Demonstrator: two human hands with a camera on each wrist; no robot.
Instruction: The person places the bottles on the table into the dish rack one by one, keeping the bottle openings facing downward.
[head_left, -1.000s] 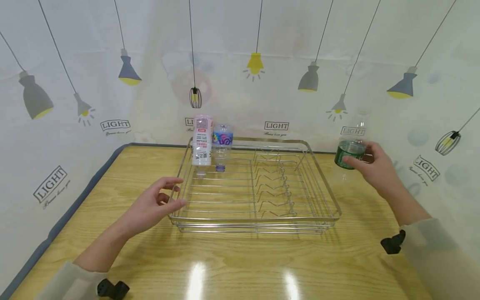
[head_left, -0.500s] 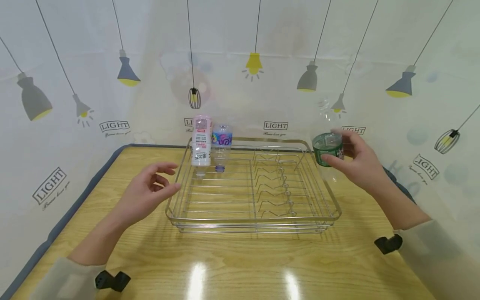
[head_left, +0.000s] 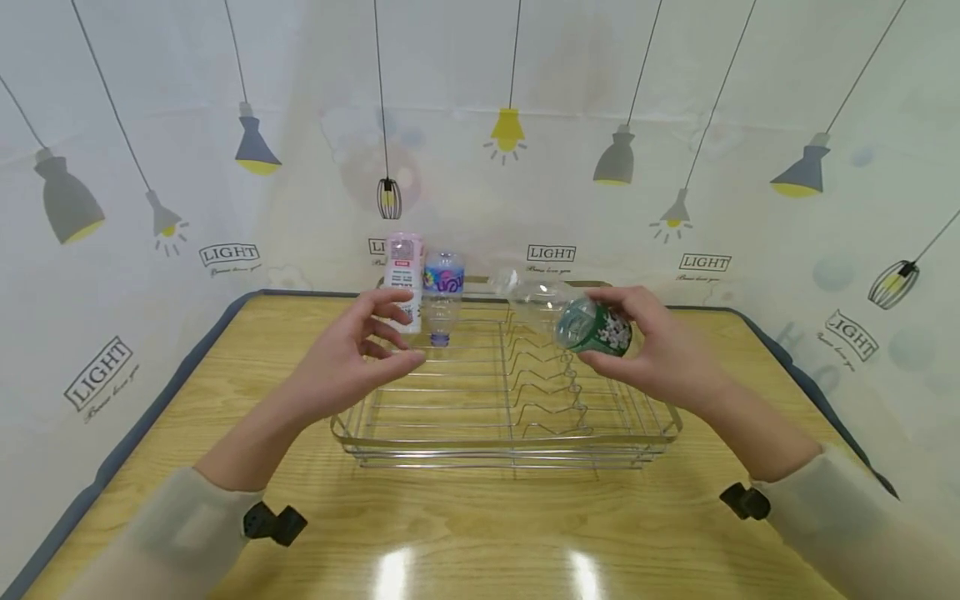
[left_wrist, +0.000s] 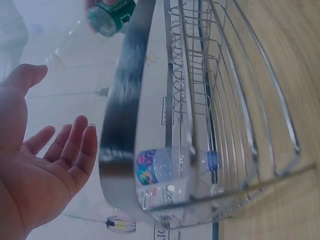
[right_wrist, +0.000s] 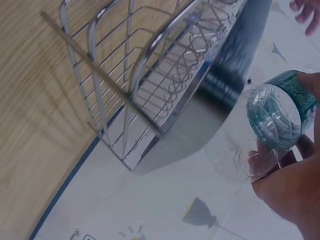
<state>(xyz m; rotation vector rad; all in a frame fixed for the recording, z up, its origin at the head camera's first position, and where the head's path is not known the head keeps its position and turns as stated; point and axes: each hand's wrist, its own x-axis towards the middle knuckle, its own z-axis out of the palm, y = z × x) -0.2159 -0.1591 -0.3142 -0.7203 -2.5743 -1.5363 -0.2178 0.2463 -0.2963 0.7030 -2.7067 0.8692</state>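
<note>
In the head view, a clear plastic bottle (head_left: 540, 302) with a green label is tilted over the right half of a wire dish rack (head_left: 510, 442), its clear end pointing left. My right hand (head_left: 656, 346) grips it around the label; the right wrist view shows fingers and thumb wrapped about the bottle (right_wrist: 275, 117). My left hand (head_left: 356, 358) hovers above the rack's left side, fingers loosely bent with nothing in them. Behind it, a pink-and-white bottle (head_left: 405, 265) and a bottle with a purple-blue label (head_left: 444, 283) stand upside down in the rack, the first partly covered by the fingers.
The rack rests on a wooden table (head_left: 480, 525), with a row of wavy wire dividers (head_left: 551, 383) along its right half. A pale curtain (head_left: 450, 83) printed with hanging lamps surrounds the table's back and sides.
My right hand has carried the green-label bottle left from beside the rack to above it, tipping it from upright toward lying flat. My left hand has moved right, in over the rack.
</note>
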